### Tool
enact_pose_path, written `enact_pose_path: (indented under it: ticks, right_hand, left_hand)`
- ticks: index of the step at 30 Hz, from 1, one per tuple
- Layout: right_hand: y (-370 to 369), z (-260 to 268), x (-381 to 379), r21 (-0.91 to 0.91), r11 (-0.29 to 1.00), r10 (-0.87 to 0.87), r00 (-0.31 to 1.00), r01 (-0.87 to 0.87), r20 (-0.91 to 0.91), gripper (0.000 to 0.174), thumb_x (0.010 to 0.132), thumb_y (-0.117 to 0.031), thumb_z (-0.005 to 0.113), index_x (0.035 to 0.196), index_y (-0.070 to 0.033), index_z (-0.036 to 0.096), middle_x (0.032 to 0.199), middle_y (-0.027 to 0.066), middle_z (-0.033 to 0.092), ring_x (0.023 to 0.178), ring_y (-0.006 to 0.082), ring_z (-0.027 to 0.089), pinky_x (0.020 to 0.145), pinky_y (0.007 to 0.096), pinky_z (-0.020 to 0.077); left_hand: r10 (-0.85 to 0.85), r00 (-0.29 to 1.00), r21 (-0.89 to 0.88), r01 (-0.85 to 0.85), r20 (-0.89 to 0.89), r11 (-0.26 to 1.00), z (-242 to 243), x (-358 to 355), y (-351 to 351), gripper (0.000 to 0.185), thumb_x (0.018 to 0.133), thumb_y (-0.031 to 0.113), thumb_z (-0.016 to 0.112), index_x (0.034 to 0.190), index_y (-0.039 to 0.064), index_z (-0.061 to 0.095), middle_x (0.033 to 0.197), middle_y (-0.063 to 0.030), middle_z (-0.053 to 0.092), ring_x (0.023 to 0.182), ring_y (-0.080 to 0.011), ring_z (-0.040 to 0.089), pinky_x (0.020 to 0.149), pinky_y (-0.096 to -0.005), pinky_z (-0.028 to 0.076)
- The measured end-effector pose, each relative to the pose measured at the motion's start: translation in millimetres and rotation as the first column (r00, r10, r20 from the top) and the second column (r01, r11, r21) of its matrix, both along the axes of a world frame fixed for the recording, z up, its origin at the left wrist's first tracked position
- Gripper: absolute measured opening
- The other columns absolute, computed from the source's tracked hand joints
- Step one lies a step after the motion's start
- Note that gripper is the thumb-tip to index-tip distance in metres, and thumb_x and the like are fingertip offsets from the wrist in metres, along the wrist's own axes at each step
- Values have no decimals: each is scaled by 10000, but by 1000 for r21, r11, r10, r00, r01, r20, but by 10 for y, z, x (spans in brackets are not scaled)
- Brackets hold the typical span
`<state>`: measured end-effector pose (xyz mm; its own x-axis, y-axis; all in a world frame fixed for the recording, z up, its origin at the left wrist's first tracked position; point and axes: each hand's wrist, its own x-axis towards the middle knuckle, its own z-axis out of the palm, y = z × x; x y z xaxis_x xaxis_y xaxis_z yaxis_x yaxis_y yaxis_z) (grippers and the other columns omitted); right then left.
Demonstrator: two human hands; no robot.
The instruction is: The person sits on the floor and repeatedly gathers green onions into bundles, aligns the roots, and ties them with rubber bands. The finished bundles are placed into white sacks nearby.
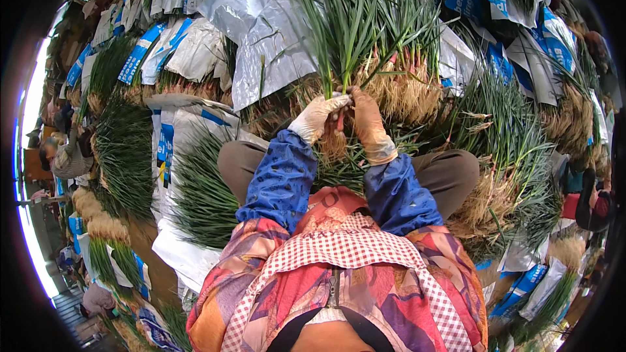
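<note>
My left hand [321, 113], in a pale glove, grips a few green-leaved plants [345, 66] by their lower stems. Their reddish bases and stringy roots [333, 143] hang below the fingers. Close against it, my right hand [368, 122] wears a stained yellowish glove, with its thumb and fingers bent in at the same stems. Whether it pinches them or only touches them, I cannot tell. Just beyond my hands lies a thick bundle of the same plants [408, 76], roots towards me and leaves pointing away. More loose green leaves [345, 173] lie between my folded legs.
White plastic sheeting [269, 24] lies ahead, left of the bundle. A heap of rooted plants [499, 156] is at my right, and a leafy pile [203, 195] on white sacking at my left. Wrapped bundles [195, 54] stand in rows around. Other people [71, 154] sit at both sides.
</note>
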<state>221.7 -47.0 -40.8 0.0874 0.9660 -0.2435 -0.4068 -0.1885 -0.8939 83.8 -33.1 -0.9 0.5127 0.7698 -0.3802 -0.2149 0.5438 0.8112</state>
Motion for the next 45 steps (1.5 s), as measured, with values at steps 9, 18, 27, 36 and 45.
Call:
enact_pose_path:
  ticks: [9, 18, 27, 36, 45]
  right_hand:
    - [-397, -190, 278, -58, 982, -111, 797, 180, 594, 386, 1009, -327, 356, 1049, -48, 621, 917, 52, 647, 774, 152, 602, 684, 283, 481]
    - [-637, -108, -247, 201, 978, -177, 742, 58, 646, 329, 1000, -272, 390, 1065, -8, 576, 813, 72, 601, 664, 162, 538, 616, 287, 452]
    - [55, 263, -31, -196, 977, 154, 905, -81, 396, 390, 950, -388, 529, 1109, -38, 587, 757, -21, 558, 638, 68, 477, 582, 222, 409]
    - [-118, -144, -135, -363, 911, -400, 630, 195, -666, 245, 997, -254, 443, 852, -75, 526, 685, 1, 496, 586, 146, 420, 582, 287, 377]
    - [-100, 350, 97, -388, 922, -216, 838, 6, -502, 315, 1005, -349, 389, 839, -107, 506, 733, 16, 557, 666, 178, 555, 678, 322, 464]
  left_hand:
    - [352, 810, -111, -342, 468, 933, 469, -535, 67, 129, 840, 59, 565, 964, 95, 557, 766, -32, 588, 696, -158, 614, 601, -276, 543]
    - [376, 886, -253, -311, 272, 916, -252, -4, -99, 266, 862, 26, 621, 1122, 12, 564, 950, -106, 671, 617, -91, 581, 501, -171, 497]
    - [199, 967, -231, -160, 160, 960, -296, -69, -332, 133, 845, 41, 648, 962, -21, 629, 835, -96, 657, 721, -196, 650, 616, -310, 540]
    - [408, 832, -383, -262, 375, 886, -461, 34, -308, 268, 927, 49, 515, 1192, 16, 504, 756, -54, 528, 588, -107, 461, 520, -219, 409]
    - [333, 763, -466, -47, 554, 883, -189, -67, -473, 312, 1009, 234, 364, 1189, 20, 501, 676, 27, 432, 471, -50, 330, 456, -194, 320]
